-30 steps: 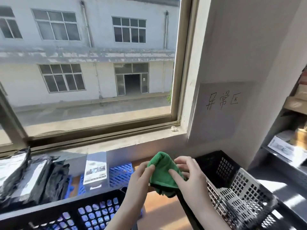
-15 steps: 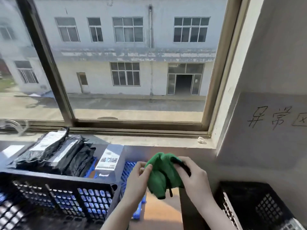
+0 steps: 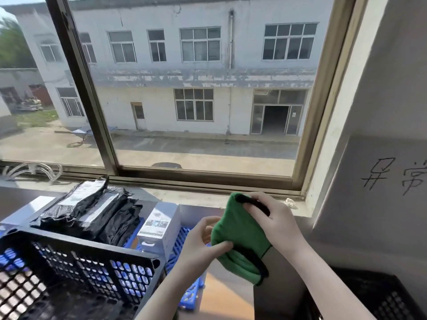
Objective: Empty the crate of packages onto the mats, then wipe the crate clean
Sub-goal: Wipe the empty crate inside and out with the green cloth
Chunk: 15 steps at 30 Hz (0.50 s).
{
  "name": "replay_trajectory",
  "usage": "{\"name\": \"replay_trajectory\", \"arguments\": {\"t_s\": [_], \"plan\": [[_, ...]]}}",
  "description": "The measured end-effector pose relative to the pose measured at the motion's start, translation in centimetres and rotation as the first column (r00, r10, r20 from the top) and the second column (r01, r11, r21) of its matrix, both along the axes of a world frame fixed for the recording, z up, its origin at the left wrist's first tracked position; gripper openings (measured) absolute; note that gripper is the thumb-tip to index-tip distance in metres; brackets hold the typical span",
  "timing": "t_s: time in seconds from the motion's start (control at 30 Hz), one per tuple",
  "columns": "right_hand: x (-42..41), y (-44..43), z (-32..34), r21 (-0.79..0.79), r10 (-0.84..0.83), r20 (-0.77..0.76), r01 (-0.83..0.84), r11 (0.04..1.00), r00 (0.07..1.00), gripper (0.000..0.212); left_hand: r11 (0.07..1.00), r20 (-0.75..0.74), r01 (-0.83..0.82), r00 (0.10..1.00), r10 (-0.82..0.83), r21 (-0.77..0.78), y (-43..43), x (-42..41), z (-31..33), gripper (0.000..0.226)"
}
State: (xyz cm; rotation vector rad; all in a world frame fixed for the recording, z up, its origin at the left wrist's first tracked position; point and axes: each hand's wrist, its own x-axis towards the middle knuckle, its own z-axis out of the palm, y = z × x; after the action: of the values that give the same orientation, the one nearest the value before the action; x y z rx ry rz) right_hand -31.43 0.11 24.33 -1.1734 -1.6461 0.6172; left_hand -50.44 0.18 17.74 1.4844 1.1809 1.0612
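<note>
A folded green cloth [image 3: 238, 236] with a black trim hangs in front of me, held by both hands. My left hand [image 3: 198, 248] pinches its lower left edge with thumb and fingers. My right hand [image 3: 275, 225] grips its upper right part. At the lower left stands a black perforated crate [image 3: 76, 255]; the part of its inside that I see holds no packages. Beyond it, black plastic mailer packages [image 3: 87, 213] are piled on blue mats [image 3: 178, 245], with a white box [image 3: 159, 227] beside them.
A second black crate [image 3: 379, 294] sits at the lower right under a wall with handwritten characters [image 3: 392, 176]. A window sill [image 3: 184, 195] with a crumpled white scrap [image 3: 290, 202] runs behind the packages. Orange floor [image 3: 221, 296] shows between the crates.
My view has swung left, bringing the left crate and the packages into sight and pushing the right crate to the edge. Both hands kept hold of the cloth and shifted their grip on it.
</note>
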Motion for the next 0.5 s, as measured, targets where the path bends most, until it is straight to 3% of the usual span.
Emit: {"name": "replay_trajectory", "arguments": {"t_s": [0.3,0.4,0.5], "plan": [[1.4,1.8,1.2,0.076,-0.118,-0.035,0.120,0.990,0.992,0.016,0.993,-0.106,0.106,0.988,-0.110,-0.047,1.7,0.3,-1.5,0.054],[1.5,2.4,1.6,0.038,-0.088,-0.019,0.089,0.995,0.996,0.015,0.993,-0.056,0.119,0.991,-0.121,-0.025,1.8,0.2,-0.9,0.045],[1.5,2.8,2.0,0.008,-0.052,0.006,0.051,0.999,0.999,0.014,0.993,0.041,0.114,0.992,-0.116,0.034,1.8,0.6,0.1,0.055]]}}
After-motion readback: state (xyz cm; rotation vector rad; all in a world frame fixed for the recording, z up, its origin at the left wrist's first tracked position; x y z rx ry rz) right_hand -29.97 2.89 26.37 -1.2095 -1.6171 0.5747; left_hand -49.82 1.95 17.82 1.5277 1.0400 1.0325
